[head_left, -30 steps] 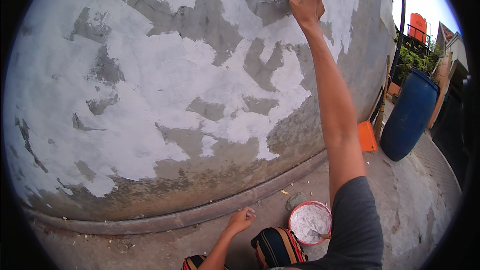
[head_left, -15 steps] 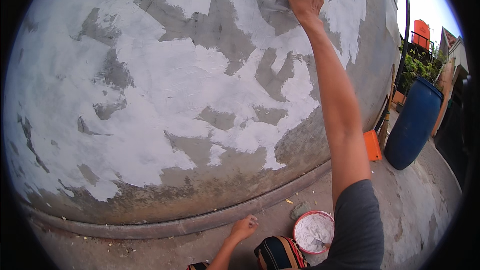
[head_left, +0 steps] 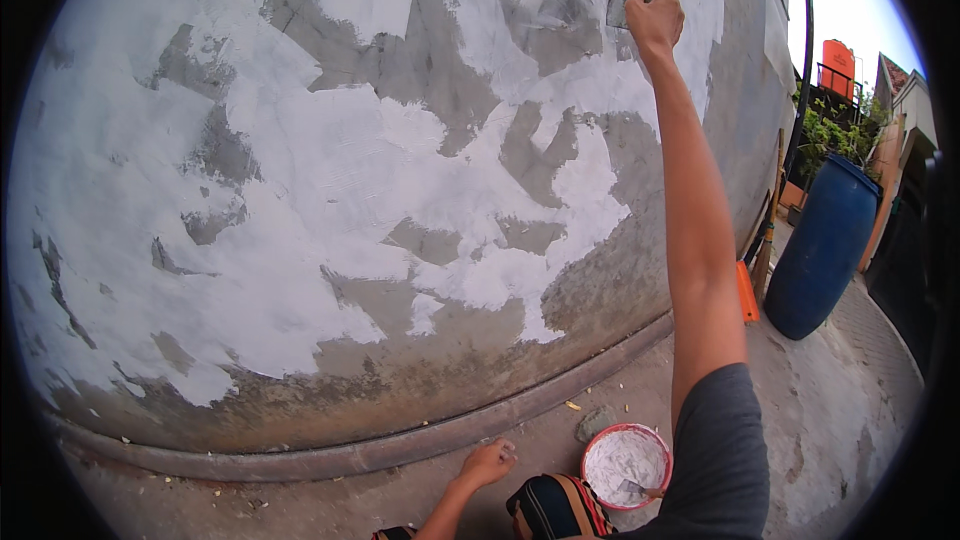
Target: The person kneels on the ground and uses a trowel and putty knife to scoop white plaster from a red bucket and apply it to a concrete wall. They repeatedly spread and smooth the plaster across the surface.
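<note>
Head view shows a flat scraper (head_left: pixel 619 2) high on the wall (head_left: pixel 415 50), toward its right edge. Right hand (head_left: pixel 657 18) is closed around the right side of this scraper, with the thumb pressed on its face; the grip is narrow and firm. From the grip, the plate lies upward and to the left, and its long axis stands nearly upright, with the dark strip along its right edge. I cannot tell if the plate touches the wall. Around it, white paste covers the surface in uneven patches, with grey parts between them.

Left hand (head_left: pixel 488 462) is far below, in front of the ledge (head_left: pixel 350 460) at the wall's lower edge. Its fingers are bent, and I cannot tell whether something is inside. So the right hand alone is at the scraper.

A bucket (head_left: pixel 586 460) of white paste sits on the ground near the ledge, well below the scraper. Inside it, a spatula (head_left: pixel 632 486) leans toward the rim. One stone (head_left: pixel 597 424) lies just beside the bucket.
</note>
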Tool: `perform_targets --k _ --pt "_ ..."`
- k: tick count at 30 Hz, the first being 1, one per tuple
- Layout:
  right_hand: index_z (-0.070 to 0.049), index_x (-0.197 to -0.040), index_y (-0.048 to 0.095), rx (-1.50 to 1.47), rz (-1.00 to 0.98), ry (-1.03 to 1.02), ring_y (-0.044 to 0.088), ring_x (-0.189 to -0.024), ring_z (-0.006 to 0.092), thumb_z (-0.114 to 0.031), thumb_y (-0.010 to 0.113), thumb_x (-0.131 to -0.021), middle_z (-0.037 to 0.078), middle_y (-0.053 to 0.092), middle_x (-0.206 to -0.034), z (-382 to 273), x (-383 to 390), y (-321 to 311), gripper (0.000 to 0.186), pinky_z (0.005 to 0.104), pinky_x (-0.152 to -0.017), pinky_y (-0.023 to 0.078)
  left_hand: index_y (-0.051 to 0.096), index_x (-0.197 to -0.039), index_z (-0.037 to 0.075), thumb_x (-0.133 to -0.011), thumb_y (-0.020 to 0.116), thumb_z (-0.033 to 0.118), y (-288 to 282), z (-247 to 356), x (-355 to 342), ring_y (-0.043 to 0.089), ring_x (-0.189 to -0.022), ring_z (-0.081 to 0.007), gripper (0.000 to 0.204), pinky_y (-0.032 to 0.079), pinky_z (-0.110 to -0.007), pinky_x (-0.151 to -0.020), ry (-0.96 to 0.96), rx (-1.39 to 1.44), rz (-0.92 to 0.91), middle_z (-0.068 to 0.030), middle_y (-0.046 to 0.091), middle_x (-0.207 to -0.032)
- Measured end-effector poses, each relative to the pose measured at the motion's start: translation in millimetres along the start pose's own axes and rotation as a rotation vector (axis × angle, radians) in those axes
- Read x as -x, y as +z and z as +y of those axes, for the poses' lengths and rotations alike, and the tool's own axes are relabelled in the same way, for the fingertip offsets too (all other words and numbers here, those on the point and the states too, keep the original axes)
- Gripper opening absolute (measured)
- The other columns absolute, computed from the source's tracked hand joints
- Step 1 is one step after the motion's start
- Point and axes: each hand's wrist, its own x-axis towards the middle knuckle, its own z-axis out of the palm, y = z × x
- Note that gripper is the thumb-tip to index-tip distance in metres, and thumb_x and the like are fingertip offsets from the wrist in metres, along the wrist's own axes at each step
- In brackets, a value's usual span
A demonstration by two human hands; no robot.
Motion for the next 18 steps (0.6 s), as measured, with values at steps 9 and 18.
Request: perform_targets --k 9,18 --pt "-0.002 -0.104 0.061 0.074 0.028 0.015 0.065 -0.09 0.0403 -0.019 0.056 -0.078 0.021 0.068 -0.092 -21.5 14.9 18.7 0.031 0.0493 -0.08 0.049 0.058 -0.119 0.011 -0.086 0.062 0.034 -7.8 -5.0 1.7 0.065 -0.098 -0.0262 0.041 0.049 -0.038 -0.087 -0.037 0.042 0.009 -0.0089 0.07 -0.103" --pt "-0.007 -0.115 0.06 0.058 0.029 -0.107 0.065 -0.085 0.0397 -0.018 0.055 -0.08 0.022 0.068 -0.088 -44.2 4.2 38.5 0.037 0.048 -0.078 0.049 0.057 -0.12 0.012 -0.087 0.061 0.037 -0.6 -10.8 -4.2 0.065 -0.099 -0.0273 0.042 0.049 -0.039 -0.088 -0.028 0.023 -0.024 -0.0092 0.069 -0.105"
